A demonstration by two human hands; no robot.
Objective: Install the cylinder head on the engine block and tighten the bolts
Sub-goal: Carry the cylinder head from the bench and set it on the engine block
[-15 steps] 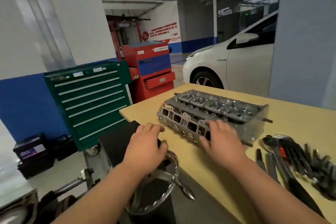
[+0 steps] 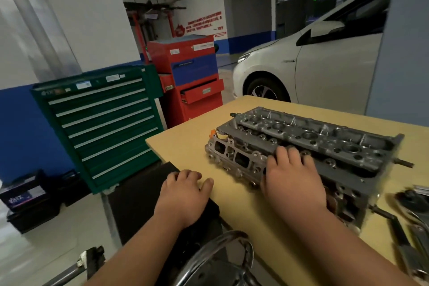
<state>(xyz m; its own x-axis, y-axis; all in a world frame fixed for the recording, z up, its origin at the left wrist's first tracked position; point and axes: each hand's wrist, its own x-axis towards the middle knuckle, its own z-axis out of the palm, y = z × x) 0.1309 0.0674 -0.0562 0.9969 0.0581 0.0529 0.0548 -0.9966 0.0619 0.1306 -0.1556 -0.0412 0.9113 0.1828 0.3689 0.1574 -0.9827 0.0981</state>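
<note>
**Ana:** Two hands are showing. What is each doing?

**Ben:** The left hand [image 2: 185,190] rests on the table [image 2: 185,144] at its near corner, about 8 o'clock from the cylinder head [image 2: 325,137]. Its fingers are loosely bent and it holds nothing. The right hand [image 2: 292,176] grips the head's near side, fingers hooked over the upper ledge.

**Ana:** And the head?

**Ben:** It lies on the table, running from 10 o'clock to 4 o'clock. Blurred tools [image 2: 408,239] lie near its 4 o'clock end.

**Ana:** Beyond the table?

**Ben:** A green tool cabinet [image 2: 104,123] at 9 o'clock, a red cabinet [image 2: 195,76] at 11 and a white car [image 2: 313,72] at 1.
</note>
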